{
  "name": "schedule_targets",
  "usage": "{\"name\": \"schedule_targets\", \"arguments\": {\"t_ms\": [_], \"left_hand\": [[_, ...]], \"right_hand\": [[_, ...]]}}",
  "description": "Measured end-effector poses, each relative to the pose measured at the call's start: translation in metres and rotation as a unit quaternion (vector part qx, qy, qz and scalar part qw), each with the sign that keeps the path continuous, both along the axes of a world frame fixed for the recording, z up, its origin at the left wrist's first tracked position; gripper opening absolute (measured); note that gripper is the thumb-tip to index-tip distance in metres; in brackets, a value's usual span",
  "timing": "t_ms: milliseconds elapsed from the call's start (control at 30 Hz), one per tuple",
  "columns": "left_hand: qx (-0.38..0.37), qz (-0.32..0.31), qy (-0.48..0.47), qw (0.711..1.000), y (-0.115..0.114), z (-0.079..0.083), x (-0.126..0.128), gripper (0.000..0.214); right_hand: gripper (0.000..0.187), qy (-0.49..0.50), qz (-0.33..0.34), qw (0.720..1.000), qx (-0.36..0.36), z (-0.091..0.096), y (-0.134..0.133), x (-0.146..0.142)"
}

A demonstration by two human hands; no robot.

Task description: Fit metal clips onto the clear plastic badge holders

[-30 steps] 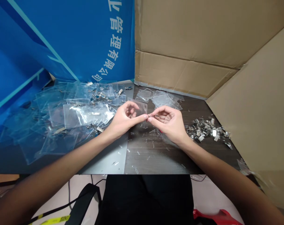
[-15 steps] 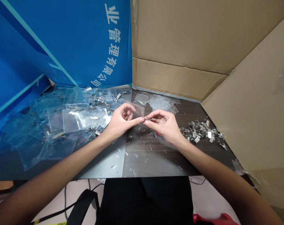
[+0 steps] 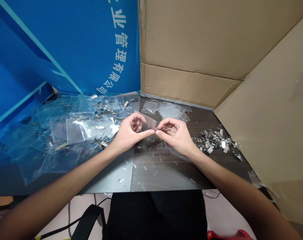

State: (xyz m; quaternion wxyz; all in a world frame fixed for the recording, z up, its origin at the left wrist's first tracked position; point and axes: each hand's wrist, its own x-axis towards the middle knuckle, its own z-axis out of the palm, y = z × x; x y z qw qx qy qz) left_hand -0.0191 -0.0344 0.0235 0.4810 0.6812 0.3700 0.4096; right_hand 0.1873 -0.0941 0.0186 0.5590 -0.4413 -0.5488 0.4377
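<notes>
Metal badge clip (image 3: 163,129), tiny, stiff and likely slippery, pinched between right hand (image 3: 178,136) thumb and forefinger, best held by its edges. Left hand (image 3: 131,131) half-curled just beside it, over a light, flexible clear vinyl badge holder (image 3: 147,120); any hold on that holder impossible to tell.

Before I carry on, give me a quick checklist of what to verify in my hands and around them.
Right hand pinching the small metal clip: ok.
Left hand gripping the clear plastic sleeve: cannot tell, the fingers overlap it but a firm grip isn't visible.
Clip lined up with the sleeve: cannot tell, the fingers hide it.
Pile of metal clips within reach of the right hand: ok, it lies just beyond that hand.
Work area free of small clear plastic bits: not ok, they're scattered below the hands.
</notes>
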Motion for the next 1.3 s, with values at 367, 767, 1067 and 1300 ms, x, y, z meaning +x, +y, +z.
{"name": "schedule_targets", "arguments": {"t_ms": [367,767,1067,1300], "left_hand": [[0.021,-0.035,0.014,0.999,0.013,0.003,-0.009,0.037],[0.191,0.344,0.042,0.918,0.104,0.039,-0.108,0.036],[0.246,0.372,0.161,0.88,0.102,0.022,-0.123,0.055],[0.33,0.262,0.283,0.862,0.086,0.014,-0.07,0.035]], "right_hand": [[0.035,-0.038,0.017,0.999,0.016,-0.01,0.015,0.008],[0.025,-0.461,-0.078,0.878,0.098,-0.03,0.046,0.033],[0.062,-0.558,0.036,0.828,0.053,-0.034,0.056,0.008],[0.064,-0.571,0.035,0.815,0.097,-0.033,0.056,0.008]]}}
